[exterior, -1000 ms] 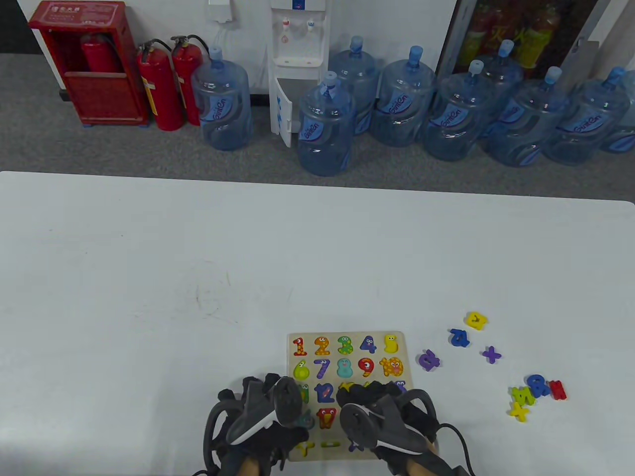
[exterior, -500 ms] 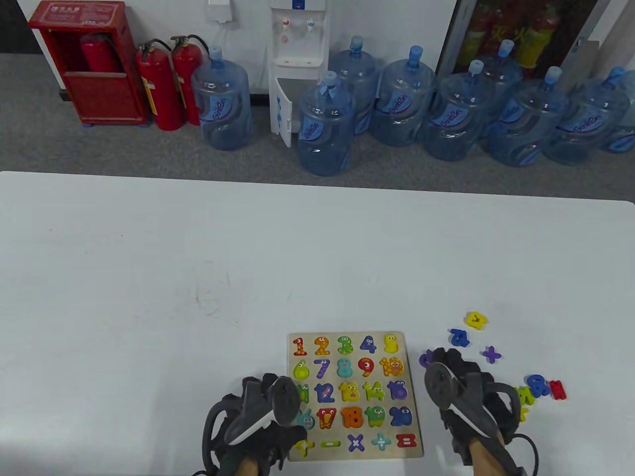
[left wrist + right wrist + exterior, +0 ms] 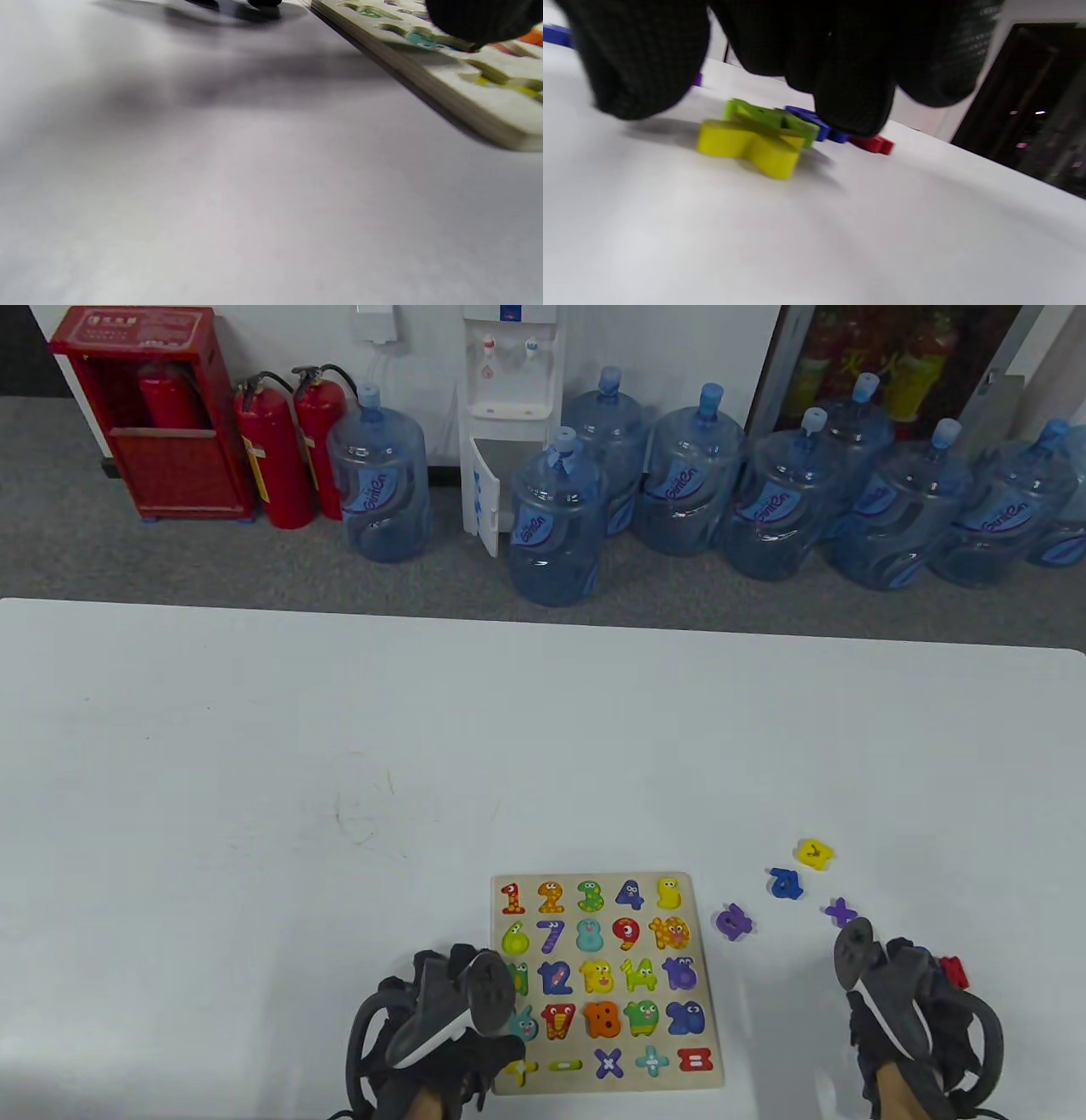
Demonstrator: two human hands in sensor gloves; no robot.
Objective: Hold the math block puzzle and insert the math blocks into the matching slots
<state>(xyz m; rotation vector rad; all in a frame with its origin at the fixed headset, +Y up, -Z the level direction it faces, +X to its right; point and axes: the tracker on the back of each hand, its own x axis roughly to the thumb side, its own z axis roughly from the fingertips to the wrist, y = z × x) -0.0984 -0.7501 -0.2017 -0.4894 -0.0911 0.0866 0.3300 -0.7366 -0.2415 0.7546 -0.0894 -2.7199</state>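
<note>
Nearest us, our left hand (image 3: 441, 1027) in its black sensor glove rests on the near left corner of the pale wooden number puzzle board (image 3: 704, 984), a fingertip (image 3: 479, 19) pressing on the board's top; we cannot tell how the other fingers lie. The board lies flat on the white tabletop (image 3: 339, 780), its slots filled with coloured numbers and signs. Our right hand (image 3: 912, 1014) hovers well to the right of the board, its curled fingers (image 3: 848, 80) hanging just above a yellow cross-shaped block (image 3: 751, 146) and holding nothing. A green block (image 3: 768, 118), a blue block (image 3: 823, 127) and a red block (image 3: 954, 971) crowd just behind it. Farther off lie a purple number block (image 3: 734, 920), a purple cross (image 3: 840, 911), a blue number block (image 3: 786, 883) and a yellow block (image 3: 814, 853).
</note>
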